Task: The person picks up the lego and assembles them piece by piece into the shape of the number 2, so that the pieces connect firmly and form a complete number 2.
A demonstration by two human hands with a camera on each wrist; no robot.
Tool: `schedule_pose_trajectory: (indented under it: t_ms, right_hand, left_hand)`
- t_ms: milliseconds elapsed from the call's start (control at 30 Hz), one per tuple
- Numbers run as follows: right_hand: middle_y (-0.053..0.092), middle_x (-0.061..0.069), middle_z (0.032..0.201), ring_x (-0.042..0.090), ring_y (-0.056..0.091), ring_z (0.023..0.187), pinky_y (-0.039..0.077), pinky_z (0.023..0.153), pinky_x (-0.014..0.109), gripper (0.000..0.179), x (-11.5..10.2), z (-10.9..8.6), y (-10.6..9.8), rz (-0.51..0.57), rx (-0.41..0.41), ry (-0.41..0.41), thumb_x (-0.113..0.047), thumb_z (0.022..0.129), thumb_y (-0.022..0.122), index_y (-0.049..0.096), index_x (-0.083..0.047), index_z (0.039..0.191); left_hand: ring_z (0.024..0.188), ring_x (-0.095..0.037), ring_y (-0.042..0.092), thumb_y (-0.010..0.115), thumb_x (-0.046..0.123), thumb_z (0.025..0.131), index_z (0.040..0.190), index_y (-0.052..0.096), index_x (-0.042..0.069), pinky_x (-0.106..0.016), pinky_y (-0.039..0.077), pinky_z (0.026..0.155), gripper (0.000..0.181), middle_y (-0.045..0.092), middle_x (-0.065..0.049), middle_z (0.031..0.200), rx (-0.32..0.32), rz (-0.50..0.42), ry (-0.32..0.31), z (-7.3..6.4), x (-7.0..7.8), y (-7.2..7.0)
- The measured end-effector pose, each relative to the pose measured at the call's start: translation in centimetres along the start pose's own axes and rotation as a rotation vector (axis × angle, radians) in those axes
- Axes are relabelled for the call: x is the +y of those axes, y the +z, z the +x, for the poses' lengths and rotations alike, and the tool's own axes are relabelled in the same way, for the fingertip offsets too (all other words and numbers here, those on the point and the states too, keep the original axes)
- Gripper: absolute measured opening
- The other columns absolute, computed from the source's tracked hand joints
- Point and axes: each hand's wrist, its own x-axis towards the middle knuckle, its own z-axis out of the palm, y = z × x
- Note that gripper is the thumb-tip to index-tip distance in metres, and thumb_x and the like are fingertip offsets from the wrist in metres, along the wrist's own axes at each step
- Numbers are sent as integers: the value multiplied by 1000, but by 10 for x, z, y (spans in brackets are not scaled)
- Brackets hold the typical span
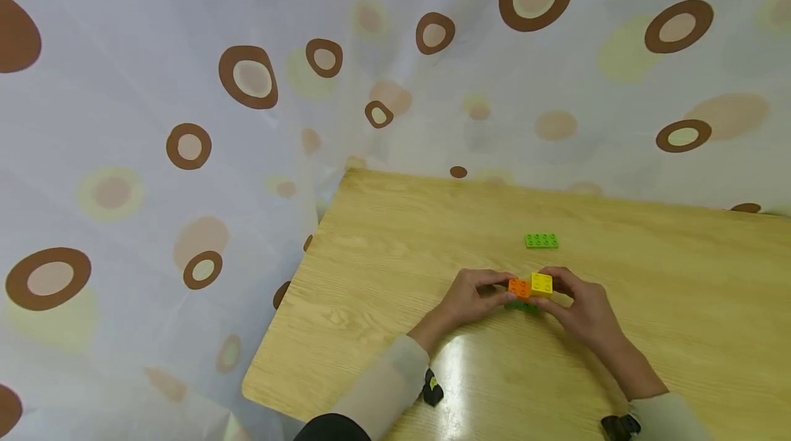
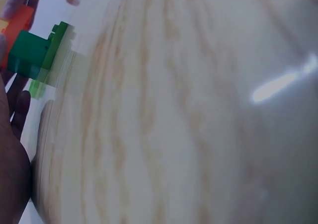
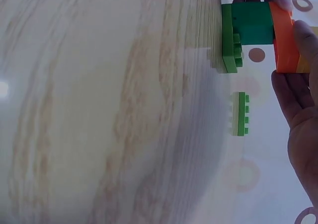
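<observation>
A small stack of toy bricks stands on the table between both hands. Its base is a flat green brick (image 3: 228,40), with a dark green block (image 3: 253,23) on top. Across that block lies an orange brick (image 1: 519,288), and a yellow brick (image 1: 542,284) sits over its right part. My left hand (image 1: 471,298) pinches the orange brick's left end between thumb and fingers. From the other side, my right hand (image 1: 583,307) grips the yellow brick, its thumb at the near side. In the left wrist view, the yellow brick is mostly cut off.
A light green flat brick (image 1: 541,241) lies studs up, beyond the hands. The wooden table (image 1: 371,255) has its left edge and back edge against a patterned curtain (image 1: 247,173). Dark straps with small devices (image 1: 432,387) hang at the wrists.
</observation>
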Motion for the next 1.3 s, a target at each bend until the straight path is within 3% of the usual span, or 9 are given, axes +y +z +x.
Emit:
schedule_pose_trajectory:
  t_ms: [133, 333, 467, 600, 733, 833, 1000, 1100, 1300]
  right_hand:
    - [72, 4, 101, 29, 71, 93, 58, 76, 40, 54, -2, 3, 1, -20, -12, -22, -8, 72, 88, 63, -10, 120]
    - [69, -1, 94, 22, 70, 92, 57, 76, 43, 56, 0, 3, 2, -23, 16, -37, -5, 70, 89, 64, -11, 119]
    - [70, 2, 111, 6, 65, 103, 55, 85, 27, 65, 9, 5, -5, 41, -5, -55, -5, 71, 88, 61, -12, 130]
    - [58, 11, 139, 2, 48, 129, 42, 96, 12, 77, 26, 13, -25, 243, -36, 38, 3, 79, 80, 48, -13, 147]
    - [47, 8, 150, 18, 31, 145, 38, 109, 45, 71, 47, 34, -41, 239, -32, 199, -15, 89, 76, 42, -24, 151]
    - [42, 8, 154, 35, 30, 144, 30, 103, 69, 75, 66, 52, -39, 176, -82, 257, -28, 89, 77, 39, -27, 153]
    - [39, 8, 155, 39, 29, 144, 30, 105, 66, 79, 95, 65, -16, 166, -165, 293, -35, 90, 74, 32, -21, 156]
    - [50, 10, 147, 42, 32, 141, 28, 107, 66, 72, 104, 66, -3, 94, -141, 285, -39, 91, 72, 40, -18, 152]
    - [66, 12, 126, 43, 44, 132, 30, 105, 65, 58, 102, 63, 11, 33, -23, 269, -36, 89, 74, 55, -12, 138]
  left_hand:
    - [100, 2, 65, 73, 20, 91, 125, 69, 10, -22, 55, 81, 36, 72, -3, 116, -1, 2, 1, 0, 0, -2]
    - [101, 0, 65, 75, 17, 89, 124, 70, 11, -25, 56, 82, 36, 72, -4, 115, 10, -48, -11, 3, 0, 0]
    - [101, 0, 65, 74, 19, 90, 125, 69, 12, -22, 55, 81, 36, 71, -1, 116, -5, -82, -54, 5, -1, -1]
    - [101, -1, 66, 74, 22, 90, 126, 69, 14, -20, 55, 79, 37, 71, 0, 118, -20, -98, -97, 2, -2, 2]
    - [101, -2, 66, 75, 21, 89, 125, 69, 15, -21, 56, 78, 37, 71, 0, 117, -14, -112, -106, 0, -3, 2]
    - [101, -8, 68, 75, 17, 89, 125, 69, 11, -24, 56, 79, 37, 71, -5, 117, -8, -111, -93, 1, -2, 2]
    - [103, -9, 68, 73, 19, 91, 127, 68, 11, -23, 56, 80, 37, 70, -5, 119, -27, -107, -95, 3, 3, -1]
    - [103, -3, 67, 73, 22, 91, 126, 69, 15, -19, 54, 80, 37, 70, 0, 120, -25, -103, -96, 4, 0, 0]
    - [101, -11, 69, 74, 11, 89, 123, 70, 6, -25, 56, 80, 35, 71, -8, 118, 11, -96, -91, 2, 20, -7]
